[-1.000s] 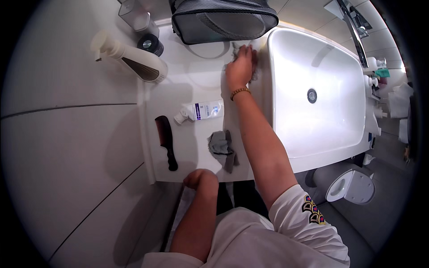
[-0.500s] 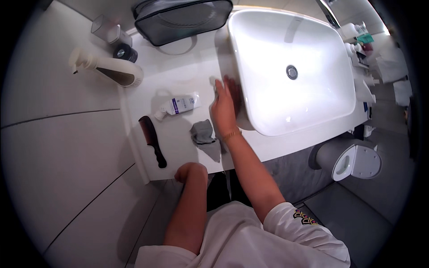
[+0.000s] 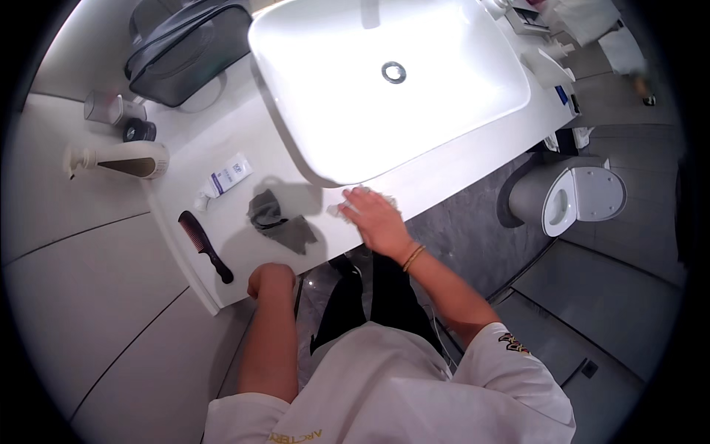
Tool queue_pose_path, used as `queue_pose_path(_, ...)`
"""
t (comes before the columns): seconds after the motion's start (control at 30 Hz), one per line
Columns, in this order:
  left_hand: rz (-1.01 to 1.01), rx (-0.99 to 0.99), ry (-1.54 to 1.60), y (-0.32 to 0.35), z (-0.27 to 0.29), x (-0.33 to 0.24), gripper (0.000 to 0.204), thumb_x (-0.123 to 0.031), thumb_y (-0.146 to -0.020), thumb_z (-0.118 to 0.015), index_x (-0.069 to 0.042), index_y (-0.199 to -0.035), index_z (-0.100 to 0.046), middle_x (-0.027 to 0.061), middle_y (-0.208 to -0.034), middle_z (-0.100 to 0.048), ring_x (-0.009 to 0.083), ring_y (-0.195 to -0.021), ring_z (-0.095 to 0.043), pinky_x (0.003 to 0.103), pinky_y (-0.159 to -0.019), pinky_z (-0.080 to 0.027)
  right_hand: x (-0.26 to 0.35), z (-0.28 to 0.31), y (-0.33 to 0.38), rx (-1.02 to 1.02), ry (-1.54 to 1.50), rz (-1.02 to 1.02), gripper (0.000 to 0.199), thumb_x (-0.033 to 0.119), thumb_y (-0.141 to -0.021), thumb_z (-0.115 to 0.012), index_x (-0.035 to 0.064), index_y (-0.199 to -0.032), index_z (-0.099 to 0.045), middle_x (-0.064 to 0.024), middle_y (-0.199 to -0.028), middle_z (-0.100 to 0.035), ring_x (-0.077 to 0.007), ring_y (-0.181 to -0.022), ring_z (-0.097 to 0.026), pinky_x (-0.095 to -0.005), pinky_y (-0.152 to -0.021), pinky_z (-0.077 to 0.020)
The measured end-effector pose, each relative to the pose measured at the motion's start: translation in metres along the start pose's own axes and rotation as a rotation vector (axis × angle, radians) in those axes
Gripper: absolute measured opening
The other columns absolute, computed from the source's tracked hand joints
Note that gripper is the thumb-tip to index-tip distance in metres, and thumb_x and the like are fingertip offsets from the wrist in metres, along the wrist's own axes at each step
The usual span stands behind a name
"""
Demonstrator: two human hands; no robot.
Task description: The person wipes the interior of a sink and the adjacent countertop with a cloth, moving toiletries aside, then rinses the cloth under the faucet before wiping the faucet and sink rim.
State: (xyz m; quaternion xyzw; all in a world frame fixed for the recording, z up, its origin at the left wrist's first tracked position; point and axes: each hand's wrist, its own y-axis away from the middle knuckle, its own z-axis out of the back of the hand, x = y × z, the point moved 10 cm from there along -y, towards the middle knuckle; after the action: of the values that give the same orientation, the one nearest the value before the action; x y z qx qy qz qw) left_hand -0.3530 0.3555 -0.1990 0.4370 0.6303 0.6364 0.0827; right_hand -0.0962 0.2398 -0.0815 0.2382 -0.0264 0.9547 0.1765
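Pale cloth (image 3: pixel 389 199) lies partly under the right hand (image 3: pixel 379 224), on the counter (image 3: pixel 451 169) beside the sink (image 3: pixel 296 111); fingers extended, grip unclear; left hand (image 3: pixel 271 280) curled, contents hidden; grey cloth (image 3: pixel 271 211) lies apart, untouched; how much is done or left, I cannot tell; tube (image 3: pixel 231 173) and shirt (image 3: pixel 414 392) bear print.

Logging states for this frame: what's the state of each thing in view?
Right hand: palm down on pale cloth
Pale cloth: crumpled, under that hand
Left hand: at counter edge, fingers hidden
Grey cloth: rumpled, on counter
Comb: lying flat
Tube: lying flat
Pump bottle: upright
Toilet: lid raised
Bag: closure unclear
Drain: can't tell
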Motion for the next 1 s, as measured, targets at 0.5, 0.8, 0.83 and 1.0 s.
queue_pose_path(0.5, 0.438, 0.164, 0.496, -0.081, -0.044, 0.041, 0.027, -0.025, -0.085, -0.068, -0.02, -0.11, -0.07, -0.0012, -0.116, -0.068, 0.0164, -0.104, -0.065, 0.033, -0.083, -0.052, -0.119, 0.048, 0.033, -0.508, 0.008, -0.547, 0.042, -0.005, -0.082, -0.047, -0.0033, -0.123, -0.056, -0.0249, -0.131, -0.053, -0.0391, -0.13, -0.044, -0.0469, -0.113, -0.0308)
queue_pose_path(0.8, 0.542, 0.033, 0.576, -0.051, -0.028, 0.049, 0.025, -0.022, -0.085, -0.066, -0.019, -0.109, -0.071, 0.0012, -0.116, -0.068, 0.0134, -0.105, -0.065, 0.027, -0.087, -0.052, -0.145, 0.071, 0.044, -0.295, 0.038, -0.39, 0.049, -0.004, -0.08, -0.048, -0.0044, -0.129, -0.052, -0.0269, -0.138, -0.048, -0.0392, -0.134, -0.041, -0.0444, -0.115, -0.0287)
queue_pose_path(0.83, 0.406, 0.047, 0.322, -0.033, -0.013, 0.035, 0.026, -0.022, -0.085, -0.066, -0.019, -0.11, -0.07, 0.0009, -0.117, -0.067, 0.0129, -0.106, -0.065, 0.027, -0.087, -0.052, -0.165, 0.09, 0.054, -0.353, 0.164, -0.472, 0.049, -0.002, -0.083, -0.048, -0.0043, -0.132, -0.049, -0.0279, -0.141, -0.044, -0.0404, -0.135, -0.039, -0.0462, -0.116, -0.0268)
queue_pose_path(1.0, 0.257, 0.08, 0.094, -0.03, -0.016, 0.04, 0.031, -0.02, -0.087, -0.062, -0.019, -0.117, -0.065, -0.0007, -0.123, -0.065, 0.0107, -0.111, -0.062, 0.025, -0.091, -0.05, -0.096, 0.033, 0.015, -0.303, -0.088, -0.684, 0.047, 0.005, -0.087, -0.05, -0.0068, -0.133, -0.047, -0.025, -0.142, -0.043, -0.0371, -0.138, -0.035, -0.0483, -0.115, -0.0263)
